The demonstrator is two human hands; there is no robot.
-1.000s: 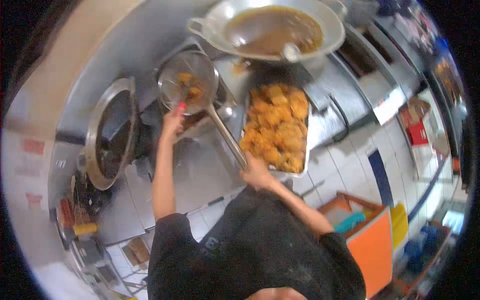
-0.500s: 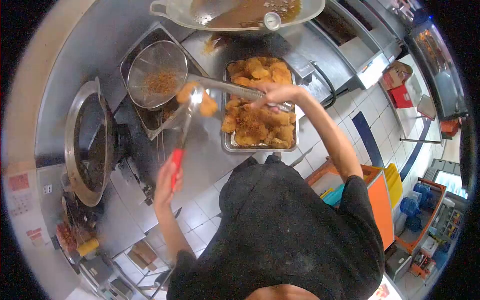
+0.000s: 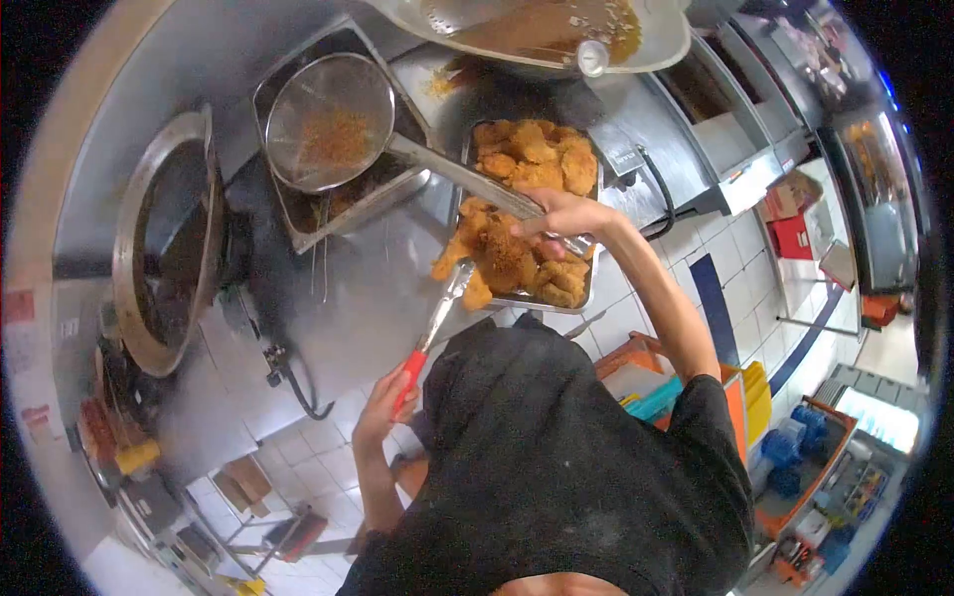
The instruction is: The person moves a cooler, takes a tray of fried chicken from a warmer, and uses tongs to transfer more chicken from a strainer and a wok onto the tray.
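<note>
Closed around the red handle of metal tongs (image 3: 431, 333), my left hand (image 3: 383, 405) is low on the left. At the tongs' tip is a piece of golden fried chicken (image 3: 477, 291), by the left edge of a metal tray (image 3: 542, 303). Several fried chicken pieces (image 3: 537, 144) fill that tray, and brown crumbs lie on some. My right hand (image 3: 566, 221) grips the long handle of a mesh strainer (image 3: 331, 119) above the tray. Brown crumbs sit in the strainer's mesh, which is over a metal container (image 3: 405, 187).
A large wok-like pan (image 3: 124, 248) stands at the left. At the top, a wide basin (image 3: 661, 45) of brown liquid has a dial thermometer (image 3: 593, 58) on its rim. Steel counter (image 3: 373, 268) lies between them. Orange crates and shelves are on the right.
The tongs and chicken piece have moved right, from near the strainer to the tray's left edge. My right hand keeps hold of the strainer. The whole view has shifted slightly.
</note>
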